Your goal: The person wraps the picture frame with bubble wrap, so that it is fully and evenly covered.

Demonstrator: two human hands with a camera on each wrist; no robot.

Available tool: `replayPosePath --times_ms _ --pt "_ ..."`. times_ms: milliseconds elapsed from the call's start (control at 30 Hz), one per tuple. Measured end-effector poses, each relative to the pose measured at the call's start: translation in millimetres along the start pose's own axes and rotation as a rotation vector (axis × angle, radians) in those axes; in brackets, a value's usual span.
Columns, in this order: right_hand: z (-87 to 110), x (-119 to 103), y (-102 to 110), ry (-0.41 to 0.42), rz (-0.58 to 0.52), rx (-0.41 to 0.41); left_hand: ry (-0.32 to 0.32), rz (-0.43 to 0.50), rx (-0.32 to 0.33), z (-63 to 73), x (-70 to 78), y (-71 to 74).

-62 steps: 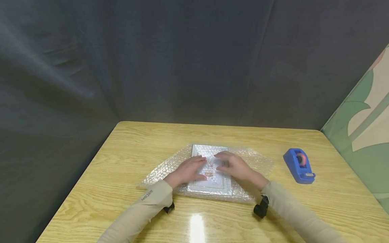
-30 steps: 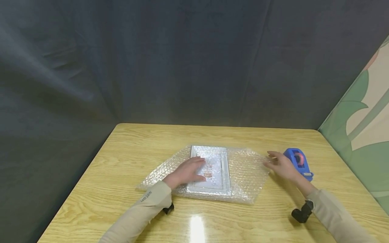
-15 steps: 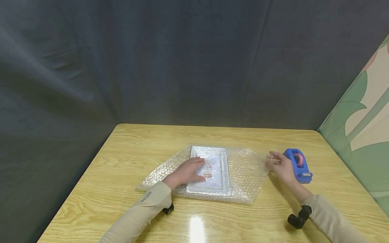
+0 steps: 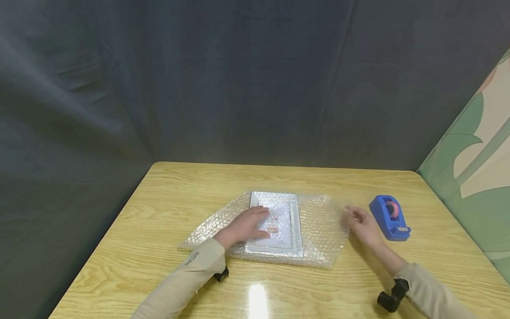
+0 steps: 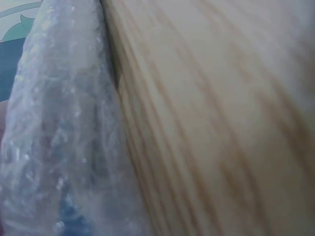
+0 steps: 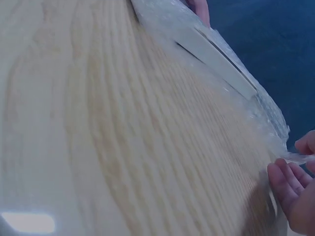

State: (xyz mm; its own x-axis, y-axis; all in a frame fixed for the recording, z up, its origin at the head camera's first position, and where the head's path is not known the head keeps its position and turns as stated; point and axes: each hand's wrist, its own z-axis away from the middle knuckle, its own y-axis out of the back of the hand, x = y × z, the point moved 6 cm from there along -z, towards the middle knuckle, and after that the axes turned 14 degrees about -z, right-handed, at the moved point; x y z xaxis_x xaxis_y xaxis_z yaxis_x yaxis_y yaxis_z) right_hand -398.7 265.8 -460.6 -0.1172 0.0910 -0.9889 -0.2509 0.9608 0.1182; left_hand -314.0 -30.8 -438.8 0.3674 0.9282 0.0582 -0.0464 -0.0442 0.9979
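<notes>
A silver-edged picture frame (image 4: 296, 230) lies flat on the table, wrapped in clear bubble wrap (image 4: 322, 228) that spreads out to either side. My left hand (image 4: 246, 225) rests on top of the wrapped frame, fingers extended. Out at the right end of the sheet, my right hand (image 4: 364, 228) pinches the wrap's edge between thumb and fingers. From the right wrist, the wrap (image 6: 268, 120) stretches to those fingertips (image 6: 280, 179), raised somewhat off the wood. The left wrist view has the wrap's near side (image 5: 64, 123) close up, with the left hand mostly hidden.
A blue tape dispenser (image 4: 383, 215) with a roll of pink-looking tape (image 4: 393, 209) stands just right of the right hand. The wooden table (image 4: 191, 190) backs onto a dark curtain (image 4: 239, 88). A leaf-patterned panel (image 4: 486, 186) borders the right side.
From over the frame, my right hand has moved right to the wrap's far edge, then drifted slightly back left with that edge pinched. The left hand has stayed put.
</notes>
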Motion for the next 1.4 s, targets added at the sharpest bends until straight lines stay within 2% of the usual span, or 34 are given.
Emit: replayPosePath --times_ms 167,367,567,800,1000,1267,1400 --pt "8.1 -6.8 -11.4 0.044 -0.075 -0.022 -0.003 -0.015 0.003 -0.1 0.8 0.4" --pt "11.0 -21.6 -22.0 0.135 -0.156 -0.011 -0.003 -0.015 -0.003 0.2 0.9 0.3" --pt "7.2 -47.7 -40.8 0.212 -0.292 -0.085 -0.006 -0.014 0.001 -0.6 0.8 -0.3" --pt "-3.6 -68.8 -69.3 0.204 -0.245 -0.132 -0.013 -0.014 0.008 -0.4 1.2 1.3" --pt "-10.5 -75.7 -95.1 0.146 -0.244 -0.166 -0.011 0.002 -0.002 -0.6 2.1 4.1" --pt "-14.4 -68.8 -126.5 0.063 -0.252 -0.219 0.001 0.006 -0.014 -2.1 1.4 3.4" --pt "-17.8 -61.1 -138.8 0.082 -0.231 -0.271 0.009 0.008 -0.018 -1.9 1.3 2.4"
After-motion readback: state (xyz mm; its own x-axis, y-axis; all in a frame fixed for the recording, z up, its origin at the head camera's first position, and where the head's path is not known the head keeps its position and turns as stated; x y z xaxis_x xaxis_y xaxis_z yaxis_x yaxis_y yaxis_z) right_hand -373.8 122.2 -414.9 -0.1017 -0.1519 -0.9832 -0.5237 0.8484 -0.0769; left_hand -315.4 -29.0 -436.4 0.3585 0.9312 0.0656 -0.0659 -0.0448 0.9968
